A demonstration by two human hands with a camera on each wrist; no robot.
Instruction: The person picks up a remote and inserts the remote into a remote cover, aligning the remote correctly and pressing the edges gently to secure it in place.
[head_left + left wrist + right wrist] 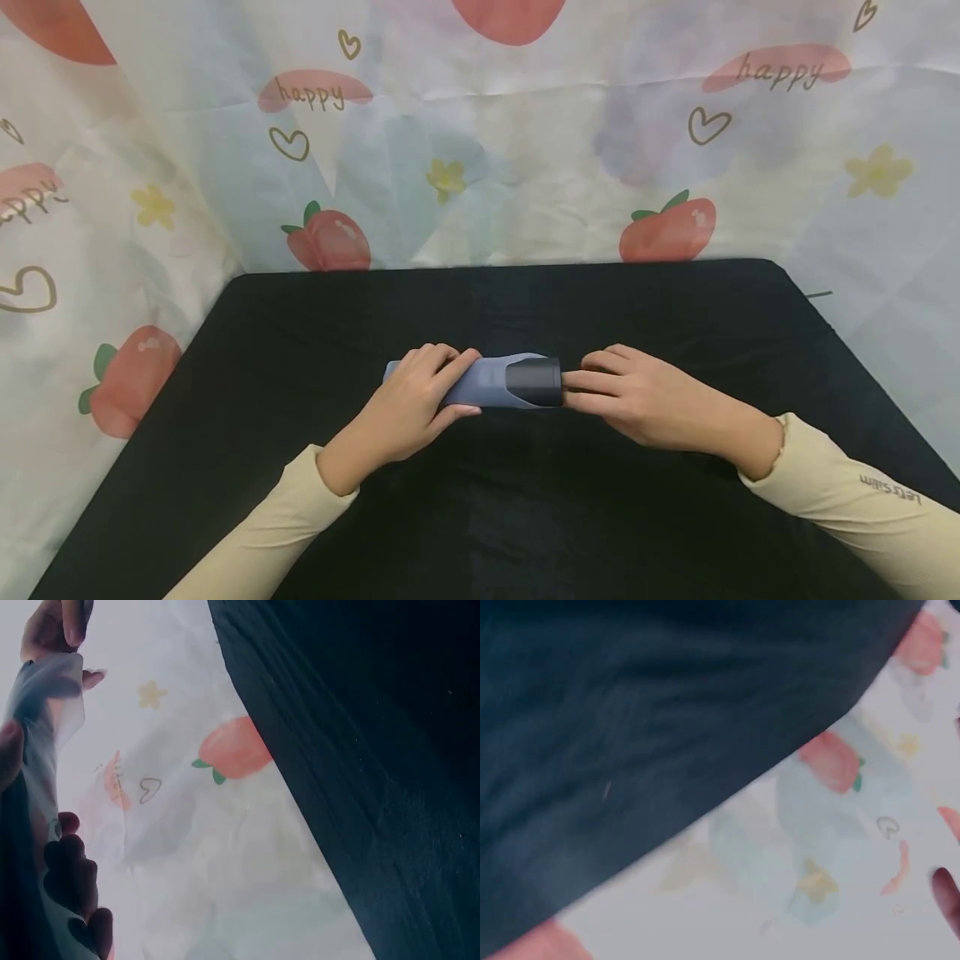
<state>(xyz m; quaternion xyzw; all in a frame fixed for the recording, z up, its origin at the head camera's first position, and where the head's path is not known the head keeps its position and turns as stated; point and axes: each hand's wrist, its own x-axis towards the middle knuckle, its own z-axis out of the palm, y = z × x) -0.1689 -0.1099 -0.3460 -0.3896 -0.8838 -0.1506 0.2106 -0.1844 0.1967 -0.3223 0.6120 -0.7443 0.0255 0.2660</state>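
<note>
A long, smooth blue-grey case-like object [491, 382] with a dark grey end piece [534, 382] lies sideways between the two hands in the head view, dark end to the right. My left hand [420, 400] grips its left part, fingers over the far side and thumb along the near side. My right hand [645, 400] reaches from the right. Two of its fingers stretch to the dark end's rim, their tips hidden there, while the others curl above. In the left wrist view the object [45, 697] looks glossy and washed out, with right-hand fingers [56, 630] at its upper end.
A black cloth covers the table [465, 517] beneath the hands. Behind and on both sides hangs a pale curtain [517, 167] printed with fruit, hearts and flowers. The right wrist view mostly shows tablecloth and curtain, with a blurred finger [946, 896] at its right edge.
</note>
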